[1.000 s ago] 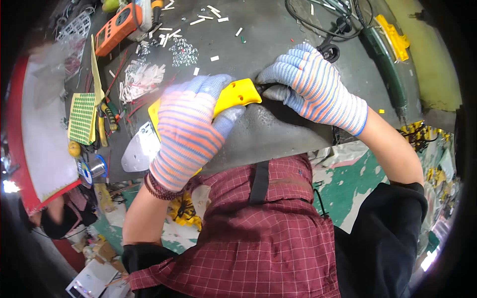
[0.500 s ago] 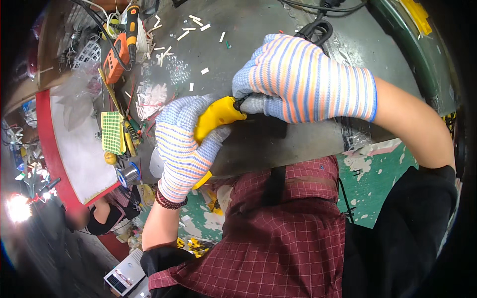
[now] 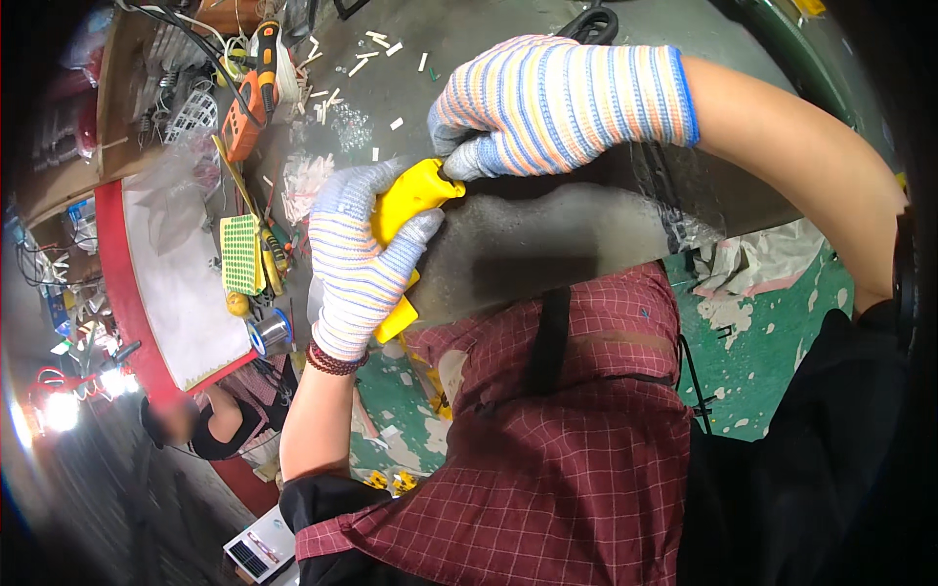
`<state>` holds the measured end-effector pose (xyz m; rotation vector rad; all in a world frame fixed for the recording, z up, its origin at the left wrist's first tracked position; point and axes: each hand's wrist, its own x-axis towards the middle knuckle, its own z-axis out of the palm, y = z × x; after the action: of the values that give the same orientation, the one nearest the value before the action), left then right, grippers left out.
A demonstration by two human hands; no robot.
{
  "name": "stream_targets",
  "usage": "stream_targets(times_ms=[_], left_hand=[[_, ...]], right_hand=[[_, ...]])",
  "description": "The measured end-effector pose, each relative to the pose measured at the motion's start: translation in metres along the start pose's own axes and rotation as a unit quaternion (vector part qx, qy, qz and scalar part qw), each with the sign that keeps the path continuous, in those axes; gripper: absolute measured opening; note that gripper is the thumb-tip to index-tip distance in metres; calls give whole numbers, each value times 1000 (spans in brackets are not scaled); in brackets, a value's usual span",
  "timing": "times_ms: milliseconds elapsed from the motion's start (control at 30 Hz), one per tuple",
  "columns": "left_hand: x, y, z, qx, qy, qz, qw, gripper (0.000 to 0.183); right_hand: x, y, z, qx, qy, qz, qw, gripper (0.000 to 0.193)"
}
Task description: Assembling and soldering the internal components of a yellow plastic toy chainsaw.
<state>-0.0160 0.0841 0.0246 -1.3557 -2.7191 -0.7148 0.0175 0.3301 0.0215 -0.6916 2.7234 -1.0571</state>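
Observation:
A yellow plastic housing (image 3: 415, 195), hollow with a dark opening at its upper right end, is tilted in my gloved left hand (image 3: 357, 249). The fingers wrap its far side and the thumb presses its near side; its lower yellow part (image 3: 399, 320) shows below the hand. My gloved right hand (image 3: 532, 107) is closed at the housing's open end. Its thumb and fingers pinch together by the opening, and what they hold there is hidden. Both hands are just over the grey worktable (image 3: 586, 220).
Small white strips (image 3: 366, 59) lie scattered at the back. To the left are an orange meter (image 3: 242, 122), an orange-black handled tool (image 3: 266, 59), a green-dotted yellow sheet (image 3: 239, 254) and a wire spool (image 3: 272, 334). A black cable (image 3: 591, 24) lies beyond my right hand. Another person (image 3: 225, 420) sits at lower left.
My right hand has moved left and away from me, staying at the housing's end. The housing is tipped more upright in my left hand, and its open end shows more.

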Motion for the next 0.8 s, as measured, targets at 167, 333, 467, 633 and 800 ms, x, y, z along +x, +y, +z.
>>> stream_targets(times_ms=[167,333,467,633,800], left_hand=[[-4,1,1,-20,7,-15,1000,41],[-9,-1,1,-18,5,-27,999,42],[-7,-2,2,-25,-2,-35,999,43],[-8,-5,1,-11,-8,-32,999,44],[-8,-3,-2,-30,0,-34,999,45]], right_hand=[[-9,7,9,-3,73,-78,994,25],[-9,11,24,-112,144,-122,976,21],[-7,7,20,-83,121,-89,985,24],[-4,1,7,-73,24,-34,996,28],[-3,-2,1,-48,20,-16,999,29]])
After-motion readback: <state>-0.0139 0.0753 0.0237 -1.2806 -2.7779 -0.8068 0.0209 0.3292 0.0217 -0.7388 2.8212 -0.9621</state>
